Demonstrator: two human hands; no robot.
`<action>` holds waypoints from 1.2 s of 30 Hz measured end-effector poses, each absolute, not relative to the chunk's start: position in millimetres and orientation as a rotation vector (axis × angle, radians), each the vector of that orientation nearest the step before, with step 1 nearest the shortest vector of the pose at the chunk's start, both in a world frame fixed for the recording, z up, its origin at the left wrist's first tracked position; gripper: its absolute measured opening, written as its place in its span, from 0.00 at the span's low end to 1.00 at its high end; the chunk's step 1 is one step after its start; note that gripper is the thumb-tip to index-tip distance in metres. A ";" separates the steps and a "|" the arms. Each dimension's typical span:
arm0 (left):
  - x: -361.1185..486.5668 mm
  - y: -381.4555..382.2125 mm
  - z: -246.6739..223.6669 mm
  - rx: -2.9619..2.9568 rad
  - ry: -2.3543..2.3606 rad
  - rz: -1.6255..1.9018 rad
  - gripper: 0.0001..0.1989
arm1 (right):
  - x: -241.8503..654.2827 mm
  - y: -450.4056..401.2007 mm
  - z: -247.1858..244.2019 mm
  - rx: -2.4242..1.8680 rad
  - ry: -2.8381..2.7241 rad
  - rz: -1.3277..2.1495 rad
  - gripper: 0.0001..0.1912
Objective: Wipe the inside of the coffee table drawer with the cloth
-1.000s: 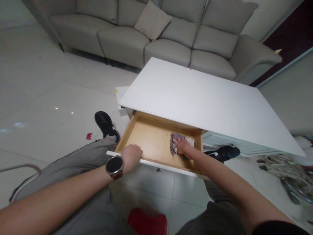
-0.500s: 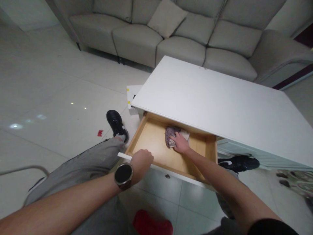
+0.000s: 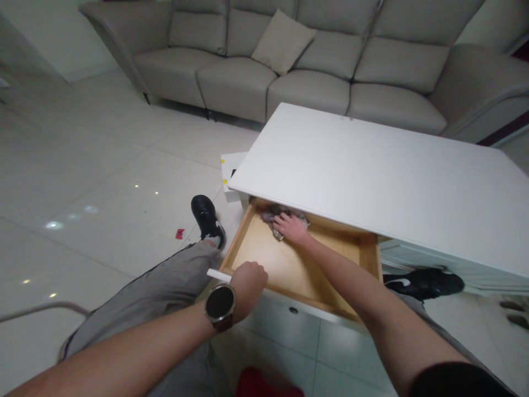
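A wooden drawer (image 3: 264, 259) with a white front stands pulled out of a white coffee table (image 3: 372, 171). Inside it, near the back left, a crumpled patterned cloth (image 3: 270, 214) lies under my right hand (image 3: 291, 227), whose fingers press and bunch it against the drawer bottom. My left hand (image 3: 249, 284), with a watch on the wrist, is closed over the top edge of the drawer front, left of its small dark knob (image 3: 293, 310). The tips of my left fingers are hidden.
A grey sofa (image 3: 235, 80) with a beige cushion stands behind the table. A white box (image 3: 232, 165) is on the floor by the table's left corner. My black shoes flank the drawer; a red object (image 3: 264, 383) lies below it.
My right hand has moved the cloth left and toward the back of the drawer, bunching it up. My left hand stays on the drawer front. The camera view has shifted slightly.
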State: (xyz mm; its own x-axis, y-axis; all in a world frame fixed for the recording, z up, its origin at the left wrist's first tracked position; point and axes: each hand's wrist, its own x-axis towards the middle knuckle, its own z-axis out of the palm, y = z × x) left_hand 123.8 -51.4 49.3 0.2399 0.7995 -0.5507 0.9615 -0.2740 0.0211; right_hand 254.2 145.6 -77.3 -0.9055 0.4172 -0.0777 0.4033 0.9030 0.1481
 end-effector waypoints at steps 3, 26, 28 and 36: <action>124.6 -49.9 54.0 2.170 1.610 -0.645 0.13 | 333.7 143.7 -80.8 0.792 2.836 0.180 0.18; 127.7 -58.6 57.2 2.182 1.634 -0.573 0.16 | 432.0 75.3 -79.7 1.189 2.381 -0.390 0.41; 127.9 -59.9 56.4 2.177 1.631 -0.565 0.16 | 418.1 83.4 -79.4 1.212 2.373 -0.359 0.41; 127.4 -58.4 53.0 2.114 1.598 -0.550 0.14 | 329.4 119.2 -78.2 1.160 2.438 -0.278 0.39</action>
